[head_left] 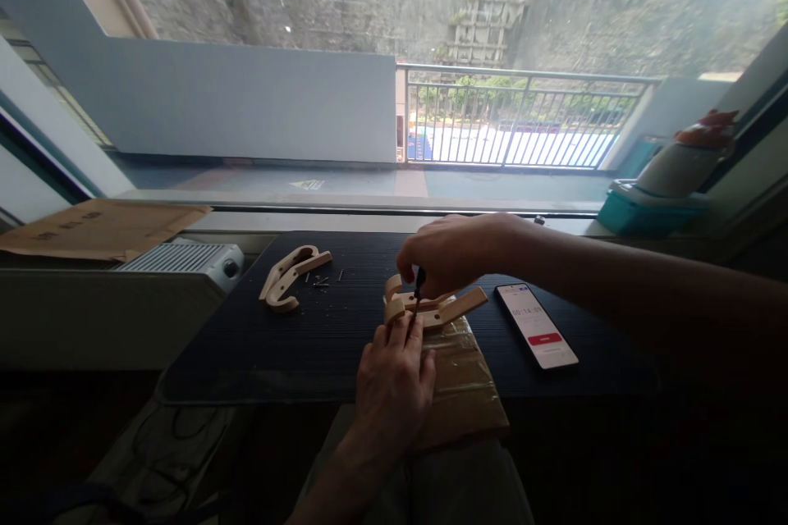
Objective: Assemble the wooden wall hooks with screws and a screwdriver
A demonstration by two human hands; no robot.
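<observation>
A pale wooden hook-shaped piece (pixel 444 309) lies on a brown taped package (pixel 463 377) at the near edge of the black table (pixel 258 344). My right hand (pixel 452 250) is closed on a small dark screwdriver (pixel 418 289) held upright over the wood. My left hand (pixel 394 381) rests on the package, its fingers pressed against the near end of the wooden piece. A second wooden hook (pixel 289 275) lies to the left, with a few small screws (pixel 321 280) beside it.
A phone (pixel 537 325) with a lit timer screen lies right of the package. A white grilled appliance (pixel 185 258) and a cardboard sheet (pixel 92 228) sit at the left. A teal box (pixel 646 209) stands on the window sill at the right.
</observation>
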